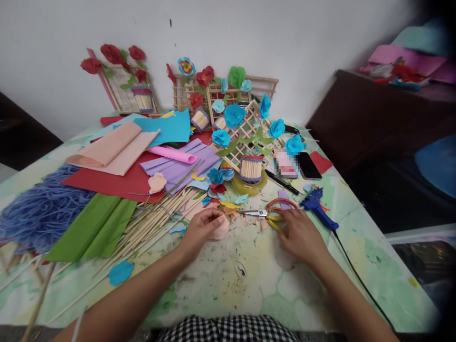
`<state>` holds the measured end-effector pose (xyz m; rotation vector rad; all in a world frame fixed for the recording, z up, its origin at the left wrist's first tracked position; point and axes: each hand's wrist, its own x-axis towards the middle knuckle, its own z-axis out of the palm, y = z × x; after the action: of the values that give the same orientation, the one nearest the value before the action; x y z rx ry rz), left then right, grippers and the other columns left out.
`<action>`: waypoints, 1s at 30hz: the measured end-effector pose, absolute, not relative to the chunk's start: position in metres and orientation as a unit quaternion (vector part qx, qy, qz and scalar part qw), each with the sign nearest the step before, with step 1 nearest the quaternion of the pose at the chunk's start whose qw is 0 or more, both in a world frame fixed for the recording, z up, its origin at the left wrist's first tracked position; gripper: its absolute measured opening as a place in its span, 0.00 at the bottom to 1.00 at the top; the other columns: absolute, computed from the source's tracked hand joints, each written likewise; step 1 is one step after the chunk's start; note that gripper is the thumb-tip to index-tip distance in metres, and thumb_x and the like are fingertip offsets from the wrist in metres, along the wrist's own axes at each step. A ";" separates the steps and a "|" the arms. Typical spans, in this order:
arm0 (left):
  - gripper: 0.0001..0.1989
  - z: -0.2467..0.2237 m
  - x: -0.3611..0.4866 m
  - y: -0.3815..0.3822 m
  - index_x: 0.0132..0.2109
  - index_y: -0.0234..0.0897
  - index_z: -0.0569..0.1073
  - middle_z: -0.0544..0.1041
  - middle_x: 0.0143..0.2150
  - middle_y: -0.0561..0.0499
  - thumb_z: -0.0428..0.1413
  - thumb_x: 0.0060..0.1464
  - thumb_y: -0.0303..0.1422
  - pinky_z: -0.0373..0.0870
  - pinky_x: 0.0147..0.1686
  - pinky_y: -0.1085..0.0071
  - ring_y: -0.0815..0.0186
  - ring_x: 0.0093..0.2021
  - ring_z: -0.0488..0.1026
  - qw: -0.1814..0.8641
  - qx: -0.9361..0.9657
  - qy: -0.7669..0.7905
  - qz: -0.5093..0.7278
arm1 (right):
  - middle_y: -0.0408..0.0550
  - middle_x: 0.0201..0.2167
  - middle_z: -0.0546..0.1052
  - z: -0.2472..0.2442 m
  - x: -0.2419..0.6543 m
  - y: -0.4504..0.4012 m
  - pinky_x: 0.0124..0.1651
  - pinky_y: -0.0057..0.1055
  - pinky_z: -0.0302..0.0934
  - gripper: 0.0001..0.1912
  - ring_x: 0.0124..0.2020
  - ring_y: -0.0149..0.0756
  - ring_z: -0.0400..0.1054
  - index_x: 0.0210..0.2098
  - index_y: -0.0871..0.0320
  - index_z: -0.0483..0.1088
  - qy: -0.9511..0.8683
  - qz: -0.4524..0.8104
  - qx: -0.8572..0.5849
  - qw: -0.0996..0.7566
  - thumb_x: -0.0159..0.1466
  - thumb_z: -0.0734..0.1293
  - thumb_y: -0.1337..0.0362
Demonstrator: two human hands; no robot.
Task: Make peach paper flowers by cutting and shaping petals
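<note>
My left hand (201, 230) pinches a small peach paper piece (220, 229) above the middle of the table. To its right, my right hand (299, 232) has its fingers at the red and yellow handles of a pair of scissors (262, 213). The scissor blades point left, towards the paper. Small paper scraps lie just beyond and between the hands. A blue glue gun (319, 209) rests right of my right hand, its black cord running towards the front edge.
Thin sticks (156, 216), green paper (92, 225) and blue yarn (39, 206) cover the left side. Behind stand stick lattices with blue paper flowers (234, 115) and red ones (111, 53). A black phone (308, 166) lies at the right.
</note>
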<state>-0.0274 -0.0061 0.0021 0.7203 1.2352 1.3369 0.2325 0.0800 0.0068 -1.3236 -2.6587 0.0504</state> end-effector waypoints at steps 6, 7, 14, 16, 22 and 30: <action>0.11 -0.002 -0.031 -0.003 0.30 0.34 0.70 0.73 0.29 0.51 0.59 0.47 0.38 0.64 0.30 0.74 0.69 0.29 0.70 0.587 0.301 0.493 0.567 | 0.54 0.42 0.72 0.009 0.234 0.089 0.51 0.44 0.54 0.27 0.48 0.48 0.62 0.46 0.59 0.66 -0.914 0.049 -0.398 0.056 0.45 0.61 0.73; 0.11 -0.002 -0.032 -0.002 0.31 0.34 0.69 0.73 0.29 0.51 0.59 0.48 0.38 0.65 0.31 0.74 0.68 0.29 0.70 0.590 0.297 0.494 0.565 | 0.54 0.43 0.72 0.010 0.234 0.092 0.51 0.44 0.55 0.27 0.48 0.48 0.62 0.46 0.59 0.66 -0.914 0.063 -0.397 0.059 0.45 0.61 0.73; 0.11 -0.007 -0.034 0.002 0.34 0.35 0.69 0.73 0.25 0.53 0.60 0.46 0.37 0.66 0.28 0.75 0.72 0.25 0.68 0.575 0.280 0.524 0.563 | 0.53 0.45 0.71 0.009 0.229 0.110 0.52 0.40 0.55 0.27 0.48 0.44 0.63 0.46 0.58 0.65 -0.915 0.083 -0.386 0.083 0.46 0.60 0.76; 0.13 -0.008 -0.035 0.001 0.35 0.35 0.70 0.73 0.25 0.54 0.61 0.45 0.38 0.66 0.28 0.75 0.72 0.24 0.68 0.574 0.272 0.529 0.563 | 0.51 0.43 0.72 0.011 0.228 0.110 0.49 0.36 0.57 0.27 0.46 0.42 0.65 0.46 0.56 0.66 -0.915 0.105 -0.384 0.068 0.46 0.59 0.77; 0.12 -0.010 -0.036 0.001 0.34 0.36 0.70 0.73 0.25 0.54 0.61 0.45 0.38 0.64 0.26 0.77 0.72 0.24 0.68 0.565 0.269 0.539 0.564 | 0.48 0.37 0.74 0.028 0.234 0.106 0.34 0.29 0.58 0.24 0.35 0.37 0.70 0.45 0.55 0.65 -0.899 0.121 -0.418 0.039 0.48 0.61 0.74; 0.12 -0.008 -0.034 0.002 0.32 0.35 0.71 0.70 0.24 0.54 0.61 0.44 0.38 0.60 0.22 0.78 0.74 0.23 0.64 0.563 0.276 0.542 0.560 | 0.48 0.33 0.74 0.026 0.230 0.093 0.27 0.29 0.59 0.30 0.27 0.35 0.67 0.55 0.56 0.61 -0.843 0.184 -0.477 0.168 0.54 0.67 0.57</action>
<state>-0.0343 0.0018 -0.0083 0.6505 1.2766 1.3174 0.2299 0.0930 0.0262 -1.3579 -2.3968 0.5232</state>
